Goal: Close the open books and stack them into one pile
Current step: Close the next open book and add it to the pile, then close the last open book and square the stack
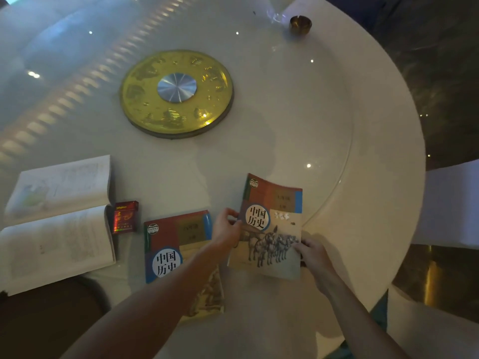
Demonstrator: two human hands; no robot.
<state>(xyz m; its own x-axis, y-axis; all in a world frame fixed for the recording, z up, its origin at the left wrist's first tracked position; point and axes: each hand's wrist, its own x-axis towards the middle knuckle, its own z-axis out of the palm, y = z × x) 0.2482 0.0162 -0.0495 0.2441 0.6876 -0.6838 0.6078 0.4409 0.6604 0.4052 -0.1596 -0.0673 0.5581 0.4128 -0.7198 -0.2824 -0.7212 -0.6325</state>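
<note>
A closed history textbook with horses on its cover (274, 229) lies on the round white table at the right. My left hand (226, 230) grips its left edge near the spine. My right hand (312, 253) holds its lower right corner. A second closed textbook with the same cover design (178, 244) lies just to the left, partly under my left forearm. An open book (57, 218) with white pages lies flat at the table's left edge.
A red cigarette pack (125, 216) stands between the open book and the middle textbook. A gold turntable disc (176, 93) sits at the centre of the table (337, 125). A small brass ashtray (300, 24) is at the far right. White cloth (451, 203) lies beyond the right rim.
</note>
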